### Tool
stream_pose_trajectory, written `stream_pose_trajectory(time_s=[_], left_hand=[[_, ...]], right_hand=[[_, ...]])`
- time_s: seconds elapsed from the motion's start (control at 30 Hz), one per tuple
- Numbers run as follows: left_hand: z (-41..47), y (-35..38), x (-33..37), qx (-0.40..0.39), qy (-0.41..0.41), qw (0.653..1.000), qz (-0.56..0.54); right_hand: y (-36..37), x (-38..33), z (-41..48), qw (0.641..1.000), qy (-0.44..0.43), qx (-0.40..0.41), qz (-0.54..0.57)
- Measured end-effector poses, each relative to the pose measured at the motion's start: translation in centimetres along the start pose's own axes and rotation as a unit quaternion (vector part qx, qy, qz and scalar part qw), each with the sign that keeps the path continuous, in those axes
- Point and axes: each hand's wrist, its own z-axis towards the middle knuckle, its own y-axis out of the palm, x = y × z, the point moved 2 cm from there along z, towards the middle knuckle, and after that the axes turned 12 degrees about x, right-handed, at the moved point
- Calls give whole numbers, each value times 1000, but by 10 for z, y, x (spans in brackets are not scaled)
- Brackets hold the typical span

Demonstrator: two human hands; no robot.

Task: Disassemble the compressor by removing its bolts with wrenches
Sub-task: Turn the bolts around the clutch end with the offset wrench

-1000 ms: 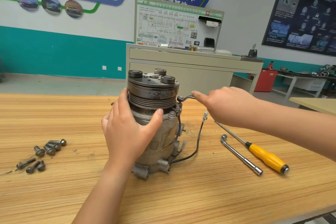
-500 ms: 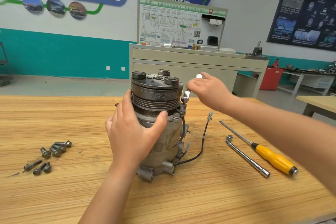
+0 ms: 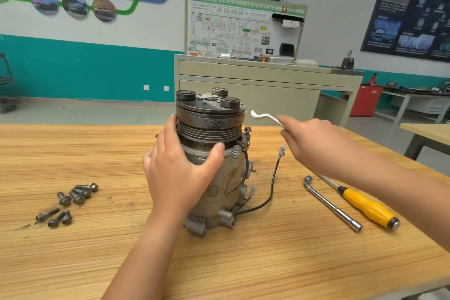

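The grey metal compressor (image 3: 219, 173) stands upright on the wooden table (image 3: 243, 263), pulley end up. My left hand (image 3: 175, 168) grips its body just under the grooved pulley, thumb across the front. My right hand (image 3: 314, 146) holds a small offset wrench (image 3: 264, 115) in the air, its head just right of the pulley and above a bolt (image 3: 248, 129) that stands on the compressor's upper right bracket. The wrench is off the bolt. A black cable with a white plug (image 3: 282, 150) hangs from the compressor's right side.
Several loose bolts (image 3: 70, 198) lie on the table at the left. An L-shaped socket wrench (image 3: 331, 203) and a yellow-handled screwdriver (image 3: 365, 206) lie at the right. A beige cabinet (image 3: 255, 85) stands behind the table.
My right hand has lifted the wrench off the bolt at the upper right bracket and moved it up and to the right. My left hand keeps its grip on the compressor.
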Motion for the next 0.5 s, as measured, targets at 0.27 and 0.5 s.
stream_pose_trajectory(time_s=[0.27,0.5], left_hand=[[0,0,0,-11,-3,1000,2],[0,-1,0,-13,0,1000,5]], right_hand=[[-11,-21,10,977,-82,-90,-176],[-13,-17,20,948,-181,-106,-240]])
